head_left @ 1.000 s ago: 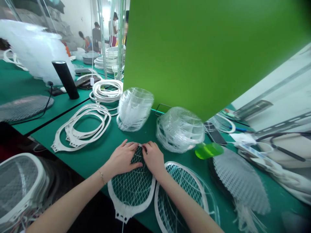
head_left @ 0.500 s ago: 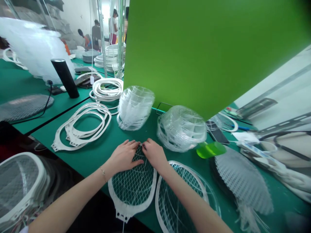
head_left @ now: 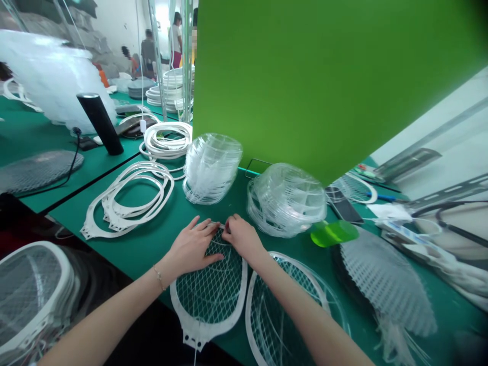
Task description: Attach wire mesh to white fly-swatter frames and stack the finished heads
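Mesh frame (head_left: 211, 300) under two-handed work at its upper rim

The mesh frame is lying flat on the green table (head_left: 133, 256), at lower centre of the view. The left hand (head_left: 192, 249) is resting across its upper left, fingers spread, fingertips meeting the rim. The right hand (head_left: 244, 239) is bunching its fingers just beside them; whether it is pinching rim or netting cannot be told. The step in hand is apparently fine fingertip work on that rim; the next move is, in judgement, calling for a steady left hand and precise right-hand fingers.

A second mesh frame (head_left: 267, 310) is lying to the right, partly beneath the right forearm (head_left: 297, 302). Two clear stacks, one at centre (head_left: 213, 170), one right of centre (head_left: 287, 201), are limiting forward reach. A green panel (head_left: 305, 86) is blocking the upper right.
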A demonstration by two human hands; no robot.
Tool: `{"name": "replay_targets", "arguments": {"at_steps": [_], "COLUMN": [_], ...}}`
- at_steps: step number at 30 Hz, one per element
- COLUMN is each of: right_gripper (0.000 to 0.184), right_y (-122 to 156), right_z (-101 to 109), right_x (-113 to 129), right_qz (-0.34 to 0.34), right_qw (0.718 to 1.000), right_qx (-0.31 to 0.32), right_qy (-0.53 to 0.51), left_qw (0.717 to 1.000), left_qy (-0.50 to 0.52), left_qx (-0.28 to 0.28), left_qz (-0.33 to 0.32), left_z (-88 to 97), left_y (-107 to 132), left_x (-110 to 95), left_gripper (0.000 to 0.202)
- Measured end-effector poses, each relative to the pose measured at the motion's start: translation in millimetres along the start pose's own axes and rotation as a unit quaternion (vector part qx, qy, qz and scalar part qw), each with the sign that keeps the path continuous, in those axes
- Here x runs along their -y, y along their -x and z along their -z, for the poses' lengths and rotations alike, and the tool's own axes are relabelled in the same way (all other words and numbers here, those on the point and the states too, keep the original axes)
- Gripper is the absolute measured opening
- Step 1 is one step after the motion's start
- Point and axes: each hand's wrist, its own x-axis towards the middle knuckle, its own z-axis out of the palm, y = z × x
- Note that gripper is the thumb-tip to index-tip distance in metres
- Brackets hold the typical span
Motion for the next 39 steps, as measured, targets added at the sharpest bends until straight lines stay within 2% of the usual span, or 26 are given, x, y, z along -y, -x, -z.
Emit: {"name": "replay_targets", "arguments": {"at_steps": [10,15,20,25,29,39], "right_gripper": [0.014,0.019,0.019,0.016,0.008,0.007], "right_y": [9,14,15,8,-1,1], "right_z": [-6,-9,-9,-3,-1,-11], "right_x": [3,2,1,1,-4,-10], "right_qz": [-0.023,-0.010,-0.005,-0.033,-0.027,-0.018], "right_qw": [0.999,0.999,0.999,0.999,0.999,0.996], "right_qx": [-0.023,-0.037,-0.038,-0.018,-0.001,-0.015], "right_qy": [-0.004,-0.007,-0.017,-0.032,-0.046,-0.083], "left_qw": [1.000,1.000,1.000,1.000,1.000,1.000], "left_qy": [0.020,0.018,-0.005,0.002,0.016,0.025], "left_qx": [-0.013,-0.009,-0.008,-0.015,-0.013,-0.008], "left_qz": [0.004,0.001,-0.004,-0.001,0.007,0.016], "left_z": [0.7,6.0,2.7,-4.0,-3.3,-6.4], "left_y": [2,-2,-2,0,-1,-2], "left_x": [-5,-7,-7,-5,-5,-3], "left_gripper": [0.066,0.058,0.061,0.068,0.068,0.073]}}
